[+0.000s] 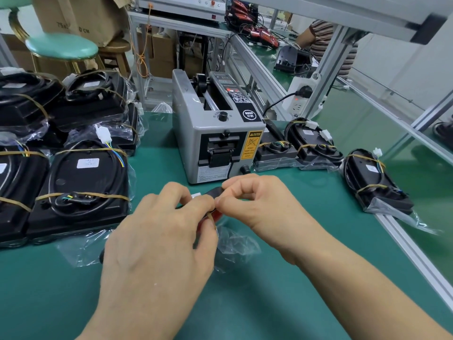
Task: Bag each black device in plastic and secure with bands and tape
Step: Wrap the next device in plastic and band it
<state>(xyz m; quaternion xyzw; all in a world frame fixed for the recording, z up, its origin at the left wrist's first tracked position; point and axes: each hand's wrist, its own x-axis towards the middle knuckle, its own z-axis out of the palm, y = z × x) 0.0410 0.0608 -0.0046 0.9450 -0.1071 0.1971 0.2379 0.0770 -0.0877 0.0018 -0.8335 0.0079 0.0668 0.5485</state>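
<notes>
step: banding, I'd judge. Both hands work a tan rubber band [211, 216] onto the black device [215, 192] at the near centre of the green table [269, 290].
device: mostly hidden under the hands; a dark edge, a white tab and a bit of red show between the fingers. Sits in a clear plastic bag [235, 244] that spills out to the near right of the hands.
left hand [157, 239]: palm down over the device, fingers curled, thumb and forefinger pinching at the band. Covers most of the unit.
right hand [257, 204]: comes in from the right, thumb and forefinger pinched together at the same spot, other fingers curled loosely above.
grip: both are pinches meeting fingertip to fingertip; whether the right has the band or the bag film, can't tell, view is blocked.
next move: probably stretch the band across the body and seat it flat. Needs the bag held taut so it doesn't bunch, then a strip from the tape dispenser [218, 133].
dispenser: grey, just beyond the hands, centre.
done stock: bagged and banded units [83, 182] stacked on the left, each with 2 bands.
right side: 3 more banded devices [377, 182] lie in a row near the table edge.
risk: band slipping off the fingertips.
</notes>
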